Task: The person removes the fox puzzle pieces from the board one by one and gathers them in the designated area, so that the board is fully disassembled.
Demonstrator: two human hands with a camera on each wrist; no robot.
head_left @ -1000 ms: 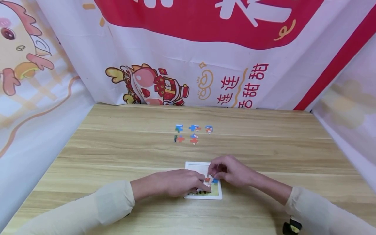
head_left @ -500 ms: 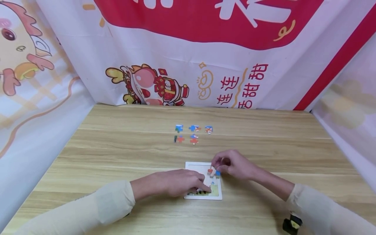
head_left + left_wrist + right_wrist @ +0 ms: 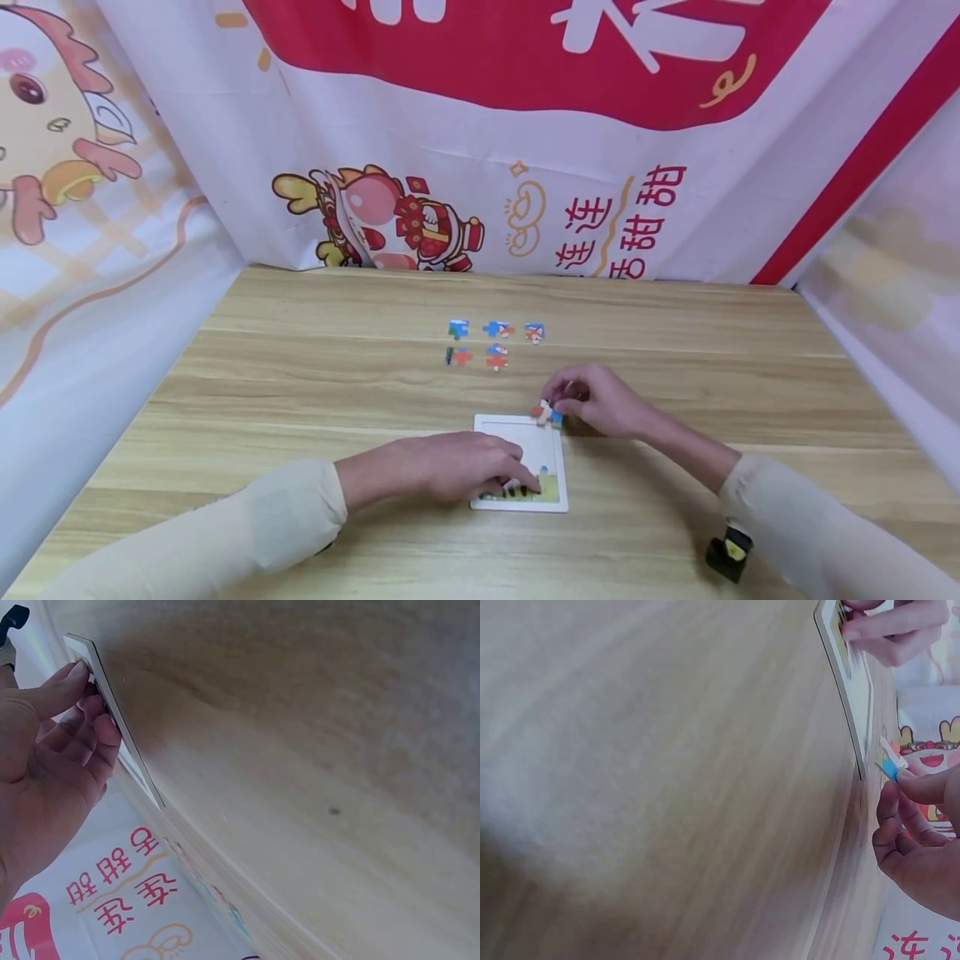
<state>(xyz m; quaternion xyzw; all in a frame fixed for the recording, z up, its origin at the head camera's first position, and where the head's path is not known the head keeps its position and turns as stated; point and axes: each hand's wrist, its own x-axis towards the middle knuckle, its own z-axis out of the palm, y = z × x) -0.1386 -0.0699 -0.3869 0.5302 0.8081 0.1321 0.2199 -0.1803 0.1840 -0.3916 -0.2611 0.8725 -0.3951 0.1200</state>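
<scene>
A white square puzzle tray (image 3: 563, 483) lies on the wooden table, with yellow-green and black-striped pieces along its near side. My left hand (image 3: 468, 467) rests over the tray's left part, its fingertips touching the pieces and hiding some of them. In the left wrist view the thumb (image 3: 64, 690) presses near the tray's end. Between thumb and fingers my right hand (image 3: 606, 402) pinches a puzzle piece (image 3: 547, 413) of orange, pale and blue, held just above the tray's far right corner. The right wrist view shows this piece (image 3: 889, 768) raised off the tray.
Behind the tray, several loose puzzle pieces (image 3: 497, 330) lie apart in two rows on the table (image 3: 337, 350). A printed cloth (image 3: 480, 208) hangs at the table's far edge, with cloth sides left and right.
My right hand has lifted the puzzle piece from the tray's right part and moved it away to the far corner, uncovering the bare tray floor. The left hand stays where it was.
</scene>
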